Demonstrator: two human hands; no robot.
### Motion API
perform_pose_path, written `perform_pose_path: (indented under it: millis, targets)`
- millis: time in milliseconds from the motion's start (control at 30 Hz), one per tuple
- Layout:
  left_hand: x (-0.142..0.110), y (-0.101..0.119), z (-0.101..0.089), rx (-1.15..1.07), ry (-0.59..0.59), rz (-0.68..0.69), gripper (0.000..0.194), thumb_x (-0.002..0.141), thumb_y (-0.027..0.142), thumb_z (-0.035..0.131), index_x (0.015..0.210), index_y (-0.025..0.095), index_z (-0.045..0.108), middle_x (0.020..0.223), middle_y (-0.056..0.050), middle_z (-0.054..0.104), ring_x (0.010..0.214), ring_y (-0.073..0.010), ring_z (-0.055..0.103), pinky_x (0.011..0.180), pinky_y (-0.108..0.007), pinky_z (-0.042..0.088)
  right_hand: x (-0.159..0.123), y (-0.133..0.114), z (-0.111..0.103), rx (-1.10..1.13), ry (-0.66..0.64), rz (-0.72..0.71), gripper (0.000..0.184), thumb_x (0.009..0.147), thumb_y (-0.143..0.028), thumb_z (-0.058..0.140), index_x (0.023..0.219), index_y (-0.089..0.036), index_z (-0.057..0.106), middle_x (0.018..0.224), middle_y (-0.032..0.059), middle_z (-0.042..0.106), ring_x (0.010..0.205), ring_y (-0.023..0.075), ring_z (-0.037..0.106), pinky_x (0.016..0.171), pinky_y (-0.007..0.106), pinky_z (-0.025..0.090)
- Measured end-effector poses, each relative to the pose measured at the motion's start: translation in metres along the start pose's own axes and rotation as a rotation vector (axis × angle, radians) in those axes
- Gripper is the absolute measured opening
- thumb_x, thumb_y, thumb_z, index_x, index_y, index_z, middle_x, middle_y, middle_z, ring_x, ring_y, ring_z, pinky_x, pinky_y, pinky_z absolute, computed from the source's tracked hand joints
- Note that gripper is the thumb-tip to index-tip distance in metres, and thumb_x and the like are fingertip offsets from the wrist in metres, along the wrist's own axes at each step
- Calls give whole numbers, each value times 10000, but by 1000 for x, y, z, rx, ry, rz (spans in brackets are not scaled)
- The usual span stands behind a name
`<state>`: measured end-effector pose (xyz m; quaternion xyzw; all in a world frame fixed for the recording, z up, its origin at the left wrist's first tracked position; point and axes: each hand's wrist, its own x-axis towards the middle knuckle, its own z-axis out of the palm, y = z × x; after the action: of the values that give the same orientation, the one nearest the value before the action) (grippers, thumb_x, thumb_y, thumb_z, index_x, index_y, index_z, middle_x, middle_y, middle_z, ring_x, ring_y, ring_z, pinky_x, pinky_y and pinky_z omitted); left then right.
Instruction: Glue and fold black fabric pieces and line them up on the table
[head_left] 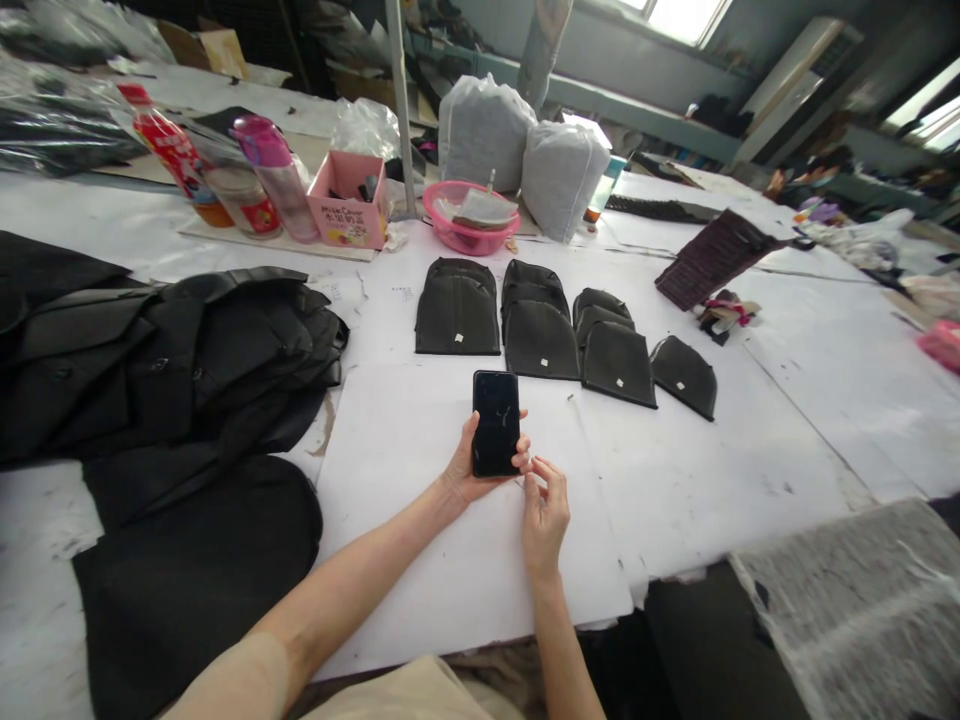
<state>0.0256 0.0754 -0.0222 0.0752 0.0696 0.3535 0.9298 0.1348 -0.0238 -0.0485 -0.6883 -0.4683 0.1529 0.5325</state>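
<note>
1. Clasping the phone (496, 425) by its edges above the white table (787, 450) is the left hand (466, 468).
2. Right hand (546, 510) is hovering alongside, fingers bent; whether pinching, unclear.
3. Likely handling light, stiff, slick, fragile; edges are offering best hold.

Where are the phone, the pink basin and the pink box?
Phone (496, 425), head view: middle of the dark screen.
Pink basin (466, 240), head view: front wall.
Pink box (349, 224), head view: printed front face.

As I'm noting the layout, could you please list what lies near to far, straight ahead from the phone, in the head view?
Phone in the left hand, leftmost white-tagged black piece, pink basin, left grey bag.
</note>
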Motion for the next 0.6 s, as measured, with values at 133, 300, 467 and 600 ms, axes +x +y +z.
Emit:
perform_pose_path:
  millis: [133, 300, 467, 600]
  targets:
    - [0, 0, -2, -1, -36, -32, 755, 776, 738, 660, 1281, 176, 637, 879, -71, 597, 692, -162, 519, 734, -331, 437, 0, 6, 0, 118, -22, 134, 351, 982, -466, 535, 1152, -185, 658, 1153, 116, 692, 1027, 230, 681, 809, 356, 594]
    - [0, -1, -4, 3, -37, -74, 832, 773, 806, 605, 1302, 164, 628, 893, -85, 608, 700, -180, 542, 718, -340, 442, 2, 12, 2, 144, -26, 254, 421, 957, -530, 554, 1126, -162, 671, 1058, 109, 735, 931, 228, 705, 773, 348, 584]
    - [1, 1, -3, -19, -16, -95, 851, 784, 816, 581, 1290, 134, 635, 901, -103, 629, 715, -188, 572, 721, -341, 458, 5, 6, -4, 100, 48, 120, 342, 1011, -431, 491, 1167, -171, 650, 1119, 132, 708, 983, 225, 699, 733, 329, 594]
    - [2, 1, -4, -36, -4, -107, 841, 812, 794, 570, 1282, 100, 637, 966, -135, 654, 812, -227, 623, 724, -347, 498, 14, -8, -19, -133, -2, -289, 242, 994, -299, 555, 1198, -259, 678, 1335, 129, 594, 1270, 272, 571, 948, 449, 565]
